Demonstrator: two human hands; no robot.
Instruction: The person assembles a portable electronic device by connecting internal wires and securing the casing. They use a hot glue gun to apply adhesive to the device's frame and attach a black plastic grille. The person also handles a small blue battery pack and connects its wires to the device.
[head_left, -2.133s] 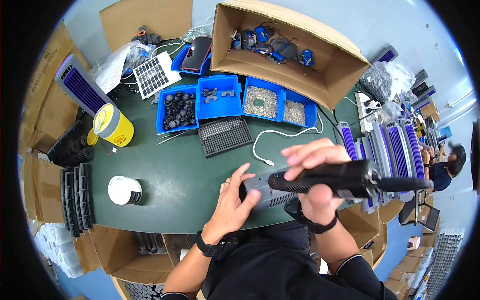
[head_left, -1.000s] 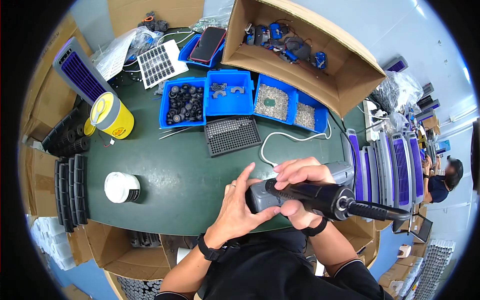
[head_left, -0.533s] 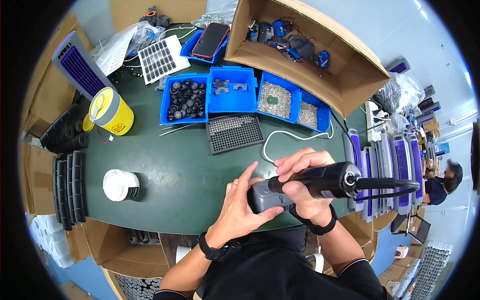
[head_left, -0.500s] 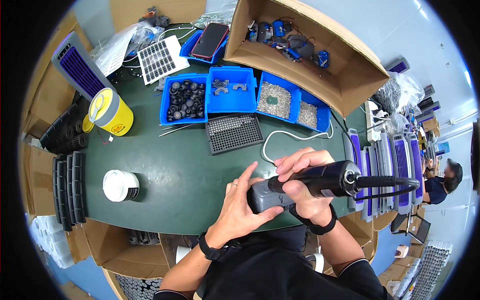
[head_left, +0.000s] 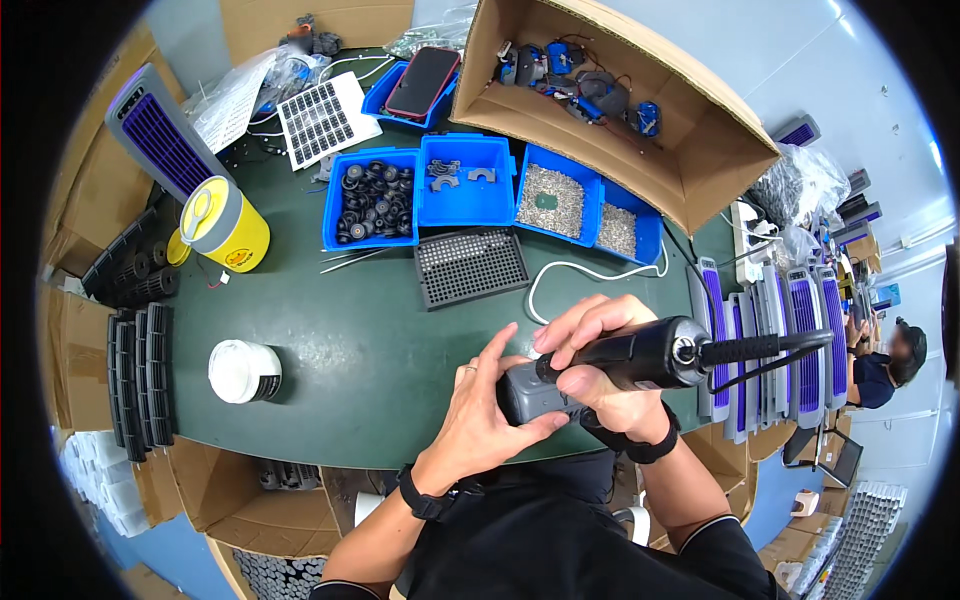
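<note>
Clasping the end of a grey housing [head_left: 535, 395] with the left hand [head_left: 478, 408], near the front edge of the bench [head_left: 350, 335] and right of its middle, with the thumb on the near side and the fingers spread along the far side, probably to stop it twisting. Cannot tell whether resting on the bench or lifted. Gripping a black corded tool [head_left: 650, 358] in the right hand [head_left: 615, 385], with fingers closed round the front of the barrel, likely for fine control, and with the nose aimed at the housing; too covered to tell the tip. Letting the cord [head_left: 750, 349] loop toward the right edge, seemingly clear of both hands. Sorted toward the back edge into blue bins [head_left: 465, 208], with round black parts [head_left: 375, 205] apart from small metallic pieces [head_left: 562, 190], presumably for easy picking. Packed upright along the right edge, in a close row of grey-and-purple units [head_left: 803, 330], likely to save room.
</note>
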